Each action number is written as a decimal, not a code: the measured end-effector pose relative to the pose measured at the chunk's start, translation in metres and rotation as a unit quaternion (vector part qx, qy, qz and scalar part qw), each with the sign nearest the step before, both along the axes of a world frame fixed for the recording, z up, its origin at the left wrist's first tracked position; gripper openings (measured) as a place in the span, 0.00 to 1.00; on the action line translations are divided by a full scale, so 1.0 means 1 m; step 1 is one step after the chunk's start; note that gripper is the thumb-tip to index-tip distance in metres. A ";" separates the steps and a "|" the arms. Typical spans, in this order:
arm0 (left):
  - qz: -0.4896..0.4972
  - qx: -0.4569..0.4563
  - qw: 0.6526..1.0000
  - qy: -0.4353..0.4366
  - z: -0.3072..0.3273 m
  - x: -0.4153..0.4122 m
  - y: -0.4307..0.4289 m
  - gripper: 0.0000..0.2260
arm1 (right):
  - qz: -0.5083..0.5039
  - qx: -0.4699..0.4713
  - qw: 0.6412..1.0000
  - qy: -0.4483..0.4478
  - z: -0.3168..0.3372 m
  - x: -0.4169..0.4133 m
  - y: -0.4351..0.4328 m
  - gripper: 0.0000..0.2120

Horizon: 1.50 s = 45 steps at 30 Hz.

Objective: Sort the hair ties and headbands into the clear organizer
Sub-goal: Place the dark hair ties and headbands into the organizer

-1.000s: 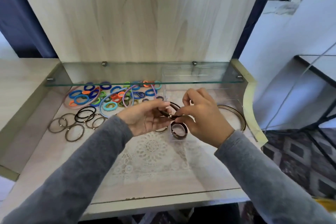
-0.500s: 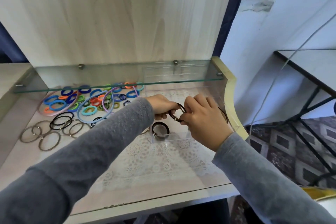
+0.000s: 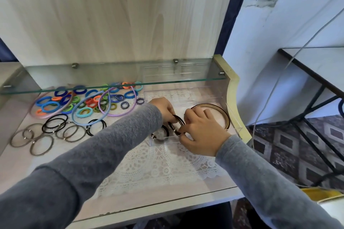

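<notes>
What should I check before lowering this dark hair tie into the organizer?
1. Left hand and right hand both grip the dark hair tie: ok.
2. Tie is above the clear organizer: ok.
3. Room in the compartment below, where another dark tie lies: cannot tell, the hands hide it.
4. Brown headband sits inside the organizer: ok.
5. Table free of coloured ties: not ok, many lie loose.

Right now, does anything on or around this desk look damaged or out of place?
Nothing on the desk looks damaged; the loose hair ties left of the clear organizer are simply unsorted. The one oddity is the wall at upper right, where plaster is cracked and chipped.
</notes>
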<state>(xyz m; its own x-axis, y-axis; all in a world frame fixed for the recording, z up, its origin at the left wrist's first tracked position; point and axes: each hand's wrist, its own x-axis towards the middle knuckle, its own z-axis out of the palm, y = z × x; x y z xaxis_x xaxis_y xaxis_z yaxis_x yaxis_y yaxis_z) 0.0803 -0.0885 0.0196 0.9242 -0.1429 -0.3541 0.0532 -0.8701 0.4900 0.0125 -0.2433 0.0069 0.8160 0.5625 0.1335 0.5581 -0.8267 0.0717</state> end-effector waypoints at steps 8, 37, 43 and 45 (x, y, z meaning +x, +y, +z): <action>-0.014 0.013 1.000 -0.006 -0.005 -0.001 -0.003 0.10 | -0.001 -0.019 1.000 -0.014 -0.002 0.000 0.003 0.22; -0.008 0.014 0.999 0.042 0.000 -0.004 -0.007 0.11 | -0.085 0.152 0.982 0.071 0.000 0.014 -0.017 0.22; -0.003 0.007 1.000 0.029 0.000 -0.008 -0.007 0.07 | -0.086 0.135 0.985 0.062 0.001 0.012 -0.015 0.21; 0.000 0.003 1.000 0.028 0.000 -0.009 -0.007 0.07 | -0.084 0.113 0.987 0.073 0.002 0.011 -0.014 0.17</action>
